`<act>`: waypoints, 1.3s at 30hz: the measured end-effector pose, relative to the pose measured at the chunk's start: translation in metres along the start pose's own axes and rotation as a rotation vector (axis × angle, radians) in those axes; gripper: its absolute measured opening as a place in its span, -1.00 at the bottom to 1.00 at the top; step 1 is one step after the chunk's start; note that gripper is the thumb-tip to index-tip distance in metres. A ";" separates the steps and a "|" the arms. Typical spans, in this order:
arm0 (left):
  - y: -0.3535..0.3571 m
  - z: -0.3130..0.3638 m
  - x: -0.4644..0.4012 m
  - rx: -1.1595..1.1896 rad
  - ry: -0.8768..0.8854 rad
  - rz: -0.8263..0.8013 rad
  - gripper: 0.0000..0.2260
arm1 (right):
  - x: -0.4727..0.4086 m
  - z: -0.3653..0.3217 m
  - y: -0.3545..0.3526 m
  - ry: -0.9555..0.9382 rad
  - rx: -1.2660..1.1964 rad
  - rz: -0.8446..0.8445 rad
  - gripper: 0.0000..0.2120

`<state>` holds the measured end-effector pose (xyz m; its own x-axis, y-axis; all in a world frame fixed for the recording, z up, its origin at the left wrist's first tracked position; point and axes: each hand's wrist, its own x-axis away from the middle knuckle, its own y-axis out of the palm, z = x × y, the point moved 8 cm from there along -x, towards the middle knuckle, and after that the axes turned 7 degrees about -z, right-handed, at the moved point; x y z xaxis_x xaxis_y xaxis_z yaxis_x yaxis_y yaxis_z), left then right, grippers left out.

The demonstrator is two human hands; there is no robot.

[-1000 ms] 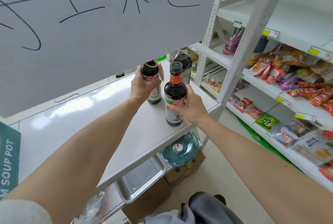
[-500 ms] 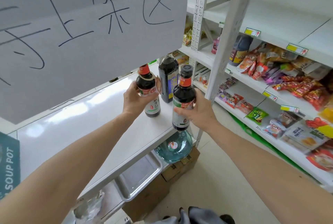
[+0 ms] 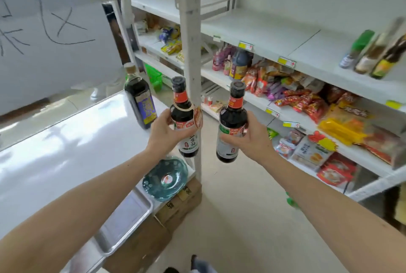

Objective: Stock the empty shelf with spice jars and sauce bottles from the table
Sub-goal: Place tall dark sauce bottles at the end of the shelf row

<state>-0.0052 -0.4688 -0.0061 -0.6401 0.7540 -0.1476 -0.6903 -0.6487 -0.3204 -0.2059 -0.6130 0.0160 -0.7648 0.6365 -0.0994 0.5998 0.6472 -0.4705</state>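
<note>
On the far left a tall dark sauce bottle [image 3: 140,101] with a blue label stands upright on the white table [image 3: 55,140]. Below the table edge lie a metal tray [image 3: 125,217] and a stack of green glass plates [image 3: 164,179] resting on a cardboard box [image 3: 182,200]. The left hand [image 3: 163,132] grips a soy sauce bottle [image 3: 184,118], full of dark liquid, in front of the shelf post [image 3: 191,52]. Just right, the right hand [image 3: 250,138] holds a second soy sauce bottle [image 3: 231,123] off the table. Farther right, the upper shelf [image 3: 274,37] carries blurred bottles [image 3: 373,55], perhaps oils; lower shelves hold snack packets [image 3: 307,101]
</note>
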 end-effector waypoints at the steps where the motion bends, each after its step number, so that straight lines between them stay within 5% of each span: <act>1: 0.021 0.007 -0.002 0.010 0.011 -0.028 -0.53 | 0.007 0.007 -0.019 0.012 0.005 0.016 -0.42; 16: 0.322 0.122 -0.059 0.131 0.092 -0.384 -0.54 | 0.075 0.107 -0.288 0.191 0.052 0.365 -0.34; 30: 0.569 0.222 -0.220 0.137 0.266 -0.679 -0.45 | 0.020 0.202 -0.511 0.389 0.195 0.736 -0.35; 39: 0.700 0.250 -0.278 0.143 0.305 -0.720 -0.41 | -0.014 0.267 -0.624 0.430 0.203 0.801 -0.35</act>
<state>-0.3948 -1.1588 0.0449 0.0867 0.9746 -0.2063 -0.9491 0.0179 -0.3143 -0.6327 -1.1379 0.0770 0.0369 0.9886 -0.1462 0.8272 -0.1124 -0.5506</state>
